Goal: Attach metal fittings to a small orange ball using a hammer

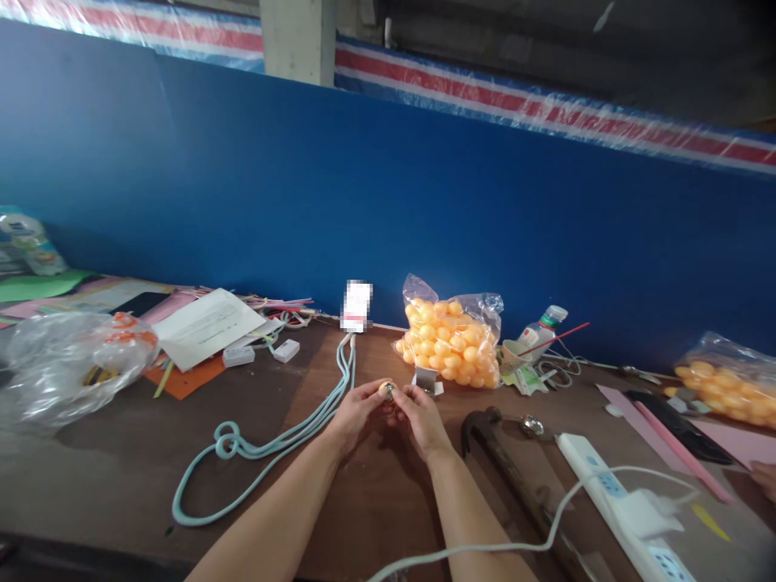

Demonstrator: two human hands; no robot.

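Observation:
My left hand and my right hand meet above the brown table. Between their fingertips is a small shiny metallic object, too small to name. Both hands have their fingers closed on it. Just behind them stands a small grey box. A clear bag of orange balls lies further back. To the right of my right hand are a hammer and another shiny metal piece.
Light blue cord loops at the left, attached to a white badge. A power strip with a white cable crosses the right side. Papers and a plastic bag lie left. Another person's hand shows at the right edge.

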